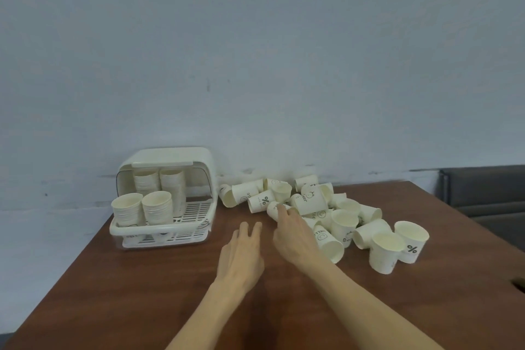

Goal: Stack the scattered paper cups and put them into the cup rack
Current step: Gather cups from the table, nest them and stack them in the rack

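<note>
1. The right hand grasps a toppled cup at the near edge of the scattered paper cups; the left hand hovers released, fingers straight.
2. Risk: pulling that cup may roll its neighbours toward the bench edge at 3 o'clock.
3. The cup rack, four stacks inside, sits at 10 o'clock on the brown bench, against a pale wall.

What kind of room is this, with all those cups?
Probably an office or break room, though that is a guess. A brown wooden table stands against a plain pale wall, a cup rack holds stacked paper cups, and a dark sofa sits at the right.
</note>
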The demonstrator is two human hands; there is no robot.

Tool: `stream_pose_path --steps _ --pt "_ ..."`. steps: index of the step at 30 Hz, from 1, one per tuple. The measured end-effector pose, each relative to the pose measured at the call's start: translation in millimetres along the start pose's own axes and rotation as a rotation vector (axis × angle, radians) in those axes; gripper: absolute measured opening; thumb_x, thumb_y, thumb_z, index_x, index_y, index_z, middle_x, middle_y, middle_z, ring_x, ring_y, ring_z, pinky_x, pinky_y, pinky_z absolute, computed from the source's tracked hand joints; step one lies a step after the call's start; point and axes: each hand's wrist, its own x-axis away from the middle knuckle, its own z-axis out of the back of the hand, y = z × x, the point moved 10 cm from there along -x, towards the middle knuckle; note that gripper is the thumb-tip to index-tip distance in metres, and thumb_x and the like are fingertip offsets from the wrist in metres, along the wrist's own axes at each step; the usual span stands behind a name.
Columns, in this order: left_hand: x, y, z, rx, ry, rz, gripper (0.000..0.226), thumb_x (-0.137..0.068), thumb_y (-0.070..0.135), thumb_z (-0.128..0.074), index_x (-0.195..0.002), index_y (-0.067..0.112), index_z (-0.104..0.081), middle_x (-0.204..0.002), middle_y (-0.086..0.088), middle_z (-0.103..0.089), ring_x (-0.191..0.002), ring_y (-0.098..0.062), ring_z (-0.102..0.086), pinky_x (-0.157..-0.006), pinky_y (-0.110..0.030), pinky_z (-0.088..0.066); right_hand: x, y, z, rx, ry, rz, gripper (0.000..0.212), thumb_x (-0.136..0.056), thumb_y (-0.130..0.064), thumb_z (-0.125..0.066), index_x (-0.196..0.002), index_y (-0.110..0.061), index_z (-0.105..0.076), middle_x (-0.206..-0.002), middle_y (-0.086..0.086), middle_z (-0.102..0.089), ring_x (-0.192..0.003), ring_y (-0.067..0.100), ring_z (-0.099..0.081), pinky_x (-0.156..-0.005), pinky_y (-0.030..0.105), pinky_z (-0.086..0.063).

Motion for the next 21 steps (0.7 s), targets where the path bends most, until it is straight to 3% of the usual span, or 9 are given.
stream_pose_path --steps 10,16,21 --pt "12 77 -19 0.037 -0.041 -0.148 0.047 -0.094 0.022 -0.043 -0.140 0.023 -0.031 -0.123 -0.001 -0.042 -0.110 -0.021 -0.048 -0.080 -0.035 -0.049 29 72 50 0.000 0.049 -0.108 0.049 -0.087 -0.007 -0.042 -0.135 -0.012 -0.034 -0.121 0.010 -0.051 -0.109 0.030 -0.051 -0.073 0.032 -0.032" --pt "13 113 -35 0.022 -0.108 -0.221 0.043 -0.094 0.020 -0.042 -0.136 0.027 -0.042 -0.120 -0.004 -0.045 -0.106 -0.024 -0.050 -0.078 -0.038 -0.048 44 107 53 0.009 0.041 -0.175 0.052 -0.088 -0.011 -0.044 -0.139 -0.012 -0.032 -0.118 0.010 -0.054 -0.106 0.032 -0.053 -0.075 0.036 -0.038" --pt "8 132 -56 -0.034 -0.183 -0.260 0.041 -0.094 0.020 -0.042 -0.135 0.024 -0.044 -0.125 -0.007 -0.044 -0.110 -0.028 -0.049 -0.080 -0.040 -0.045 57 129 48 -0.040 0.026 -0.233 0.043 -0.084 -0.008 -0.043 -0.127 -0.011 -0.041 -0.108 0.009 -0.057 -0.097 0.029 -0.055 -0.078 0.038 -0.046"
